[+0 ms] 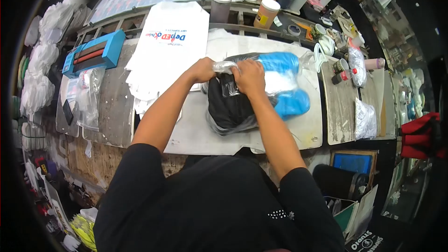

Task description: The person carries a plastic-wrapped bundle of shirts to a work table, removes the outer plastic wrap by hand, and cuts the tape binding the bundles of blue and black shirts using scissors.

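A clear plastic bag is wrapped around folded black cloth on the white work board. Closed on the gathered edge of the plastic at its upper left is my left hand. My right hand grips the same plastic a little to the right, over the black cloth. Two bright blue bundles with white between them show at the bag's right side. White printed cloth bags lie stacked to the left of my left hand.
A blue box and a clear plastic packet lie at the left. Lidded jars stand along the back rail. At the right are a cola bottle and a silvery plastic pack. Part of another person's hand shows at the top.
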`<state>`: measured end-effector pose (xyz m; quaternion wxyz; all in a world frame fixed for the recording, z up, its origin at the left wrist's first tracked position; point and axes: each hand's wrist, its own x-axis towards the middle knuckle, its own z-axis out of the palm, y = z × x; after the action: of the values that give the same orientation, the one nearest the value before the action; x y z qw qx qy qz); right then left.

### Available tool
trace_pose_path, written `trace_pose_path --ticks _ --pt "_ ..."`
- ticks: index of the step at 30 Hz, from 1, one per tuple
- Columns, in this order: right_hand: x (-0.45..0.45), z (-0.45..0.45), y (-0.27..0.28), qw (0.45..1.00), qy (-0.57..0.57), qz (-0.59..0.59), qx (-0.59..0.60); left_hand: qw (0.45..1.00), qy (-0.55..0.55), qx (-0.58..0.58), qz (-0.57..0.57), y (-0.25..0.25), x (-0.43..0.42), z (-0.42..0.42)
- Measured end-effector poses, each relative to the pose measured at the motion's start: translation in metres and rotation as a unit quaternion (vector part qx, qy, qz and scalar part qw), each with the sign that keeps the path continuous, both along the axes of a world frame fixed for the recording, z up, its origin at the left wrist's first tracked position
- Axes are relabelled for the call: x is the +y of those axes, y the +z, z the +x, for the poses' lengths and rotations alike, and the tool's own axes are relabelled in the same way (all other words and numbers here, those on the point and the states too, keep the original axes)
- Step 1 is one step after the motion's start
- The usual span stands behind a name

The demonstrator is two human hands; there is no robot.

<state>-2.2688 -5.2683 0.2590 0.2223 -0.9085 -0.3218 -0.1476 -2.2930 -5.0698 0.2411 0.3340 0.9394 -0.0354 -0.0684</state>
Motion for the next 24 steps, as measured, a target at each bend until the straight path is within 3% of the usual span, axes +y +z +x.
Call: trace_pose_path --ticks 2,3,5,9,11,14,18,20,21,22,23,24 --pt "-0.006 -0.001 0.009 0.998 0.053 0.03 -0.024 0.987 0.064 0.116 -0.09 -0.001 -0.012 -0.02" --pt "-0.007 0.002 0.011 0.999 0.049 0.002 -0.014 0.986 0.063 0.122 -0.091 -0.005 -0.016 -0.025" --pt "-0.009 0.009 0.012 0.999 0.042 -0.029 -0.007 0.962 0.072 0.119 -0.234 -0.007 -0.024 -0.028" --pt "-0.004 0.014 0.019 0.999 0.036 -0.012 -0.008 0.929 0.092 0.185 -0.308 0.005 -0.025 -0.025" --pt "0.002 0.011 0.033 0.999 -0.003 -0.027 0.038 0.874 0.091 0.192 -0.437 -0.015 -0.02 -0.022" --pt "0.0 0.015 0.024 0.999 0.02 0.003 0.049 0.866 0.086 0.178 -0.459 -0.036 -0.017 -0.017" --pt "-0.016 0.008 0.023 0.997 0.07 0.021 -0.012 0.901 0.061 0.118 -0.413 -0.038 -0.028 -0.021" --pt "-0.023 -0.001 0.025 0.98 0.128 0.061 -0.137 0.962 0.098 0.033 -0.254 -0.048 -0.035 -0.025" --pt "-0.021 -0.015 0.027 0.98 0.134 0.062 -0.135 0.962 0.145 0.058 -0.225 -0.014 -0.046 -0.042" --pt "-0.021 -0.037 0.034 0.99 0.087 0.063 -0.093 0.96 0.155 0.057 -0.227 -0.017 -0.05 -0.043" --pt "-0.023 -0.06 0.037 0.996 0.039 0.062 -0.048 0.97 0.177 -0.026 -0.162 -0.025 -0.053 -0.046" --pt "-0.025 -0.082 0.035 0.993 0.062 0.057 0.08 0.971 0.196 -0.102 -0.094 -0.031 -0.057 -0.052"
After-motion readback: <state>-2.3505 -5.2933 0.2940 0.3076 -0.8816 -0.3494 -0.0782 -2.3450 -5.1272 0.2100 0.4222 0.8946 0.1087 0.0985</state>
